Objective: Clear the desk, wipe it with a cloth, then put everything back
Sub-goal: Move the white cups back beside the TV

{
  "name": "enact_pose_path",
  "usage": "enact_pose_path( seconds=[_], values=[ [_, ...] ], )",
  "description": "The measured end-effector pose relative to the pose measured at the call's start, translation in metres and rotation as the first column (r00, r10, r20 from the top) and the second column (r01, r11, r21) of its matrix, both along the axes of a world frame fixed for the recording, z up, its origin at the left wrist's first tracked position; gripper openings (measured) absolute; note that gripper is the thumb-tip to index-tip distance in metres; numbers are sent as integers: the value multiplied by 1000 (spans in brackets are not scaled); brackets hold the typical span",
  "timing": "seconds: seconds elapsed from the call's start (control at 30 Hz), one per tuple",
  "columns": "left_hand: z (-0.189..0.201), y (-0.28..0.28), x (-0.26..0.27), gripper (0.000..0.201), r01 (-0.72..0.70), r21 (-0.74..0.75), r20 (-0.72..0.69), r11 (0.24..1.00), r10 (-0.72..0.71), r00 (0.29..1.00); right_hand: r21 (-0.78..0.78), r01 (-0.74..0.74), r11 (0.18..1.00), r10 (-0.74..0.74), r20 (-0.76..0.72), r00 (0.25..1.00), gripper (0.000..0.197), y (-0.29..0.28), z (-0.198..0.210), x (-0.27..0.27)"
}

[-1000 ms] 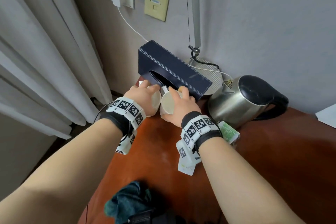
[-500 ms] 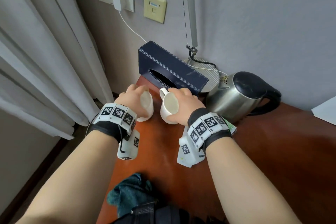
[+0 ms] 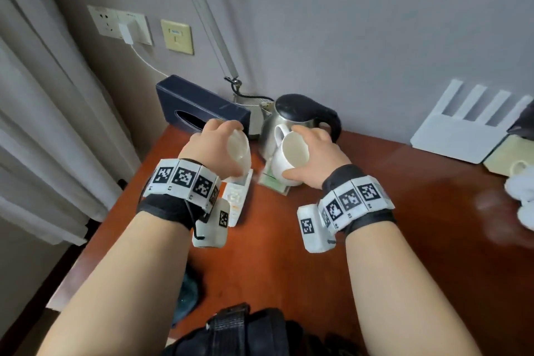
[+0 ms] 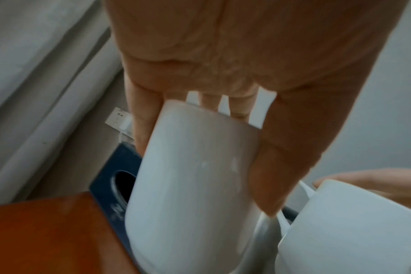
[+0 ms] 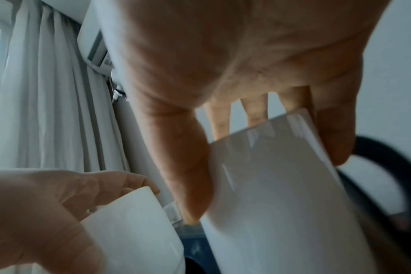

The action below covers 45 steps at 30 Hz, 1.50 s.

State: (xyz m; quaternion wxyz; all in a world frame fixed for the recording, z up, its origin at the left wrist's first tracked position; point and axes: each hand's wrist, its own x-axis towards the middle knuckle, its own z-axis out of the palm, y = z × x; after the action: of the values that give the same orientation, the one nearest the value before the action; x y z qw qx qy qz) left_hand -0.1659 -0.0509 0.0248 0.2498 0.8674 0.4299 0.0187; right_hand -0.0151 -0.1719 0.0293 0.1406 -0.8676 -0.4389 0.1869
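My left hand (image 3: 213, 147) grips a white cup (image 3: 238, 153) by its body, lifted above the reddish-brown desk (image 3: 274, 254); the left wrist view shows fingers and thumb around this cup (image 4: 192, 185). My right hand (image 3: 315, 153) holds a second white cup (image 3: 289, 157) with a handle, tilted with its mouth toward me, in front of the kettle (image 3: 294, 115). In the right wrist view the thumb and fingers clasp that cup (image 5: 282, 194). A dark teal cloth (image 3: 187, 292) lies at the desk's near edge, partly hidden by my left forearm.
A dark blue tissue box (image 3: 199, 107) stands at the back left corner against the wall. A white remote (image 3: 238, 199) and a green packet (image 3: 271, 182) lie under the cups. A white router (image 3: 462, 124) and another cup (image 3: 517, 167) are at the right.
Both hands have lifted the cups away from the tissue box and drawn them back and to the right, now in front of the kettle. The view has shifted right.
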Motion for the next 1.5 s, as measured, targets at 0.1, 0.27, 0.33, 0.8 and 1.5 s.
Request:
enact_pose_path(
  seconds=[0.1,0.27,0.33,0.8,1.5],
  values=[
    [7,-56,35,80,73,4,11,997,-73,997,5,55,998,-55,20,998,83,-65,10,28],
    [10,-149,97,77,195,15,50,981,-195,980,10,179,984,-179,56,982,81,-173,16,74],
    [8,-182,118,76,231,12,76,973,-231,970,3,222,975,-221,71,973,82,-210,16,90],
    [9,-267,244,71,442,-19,75,897,-440,895,-32,417,908,-416,19,909,85,-315,9,181],
    [-51,-420,411,70,398,-70,14,915,-398,917,-133,309,942,-317,-40,948,86,-453,-43,368]
  ],
)
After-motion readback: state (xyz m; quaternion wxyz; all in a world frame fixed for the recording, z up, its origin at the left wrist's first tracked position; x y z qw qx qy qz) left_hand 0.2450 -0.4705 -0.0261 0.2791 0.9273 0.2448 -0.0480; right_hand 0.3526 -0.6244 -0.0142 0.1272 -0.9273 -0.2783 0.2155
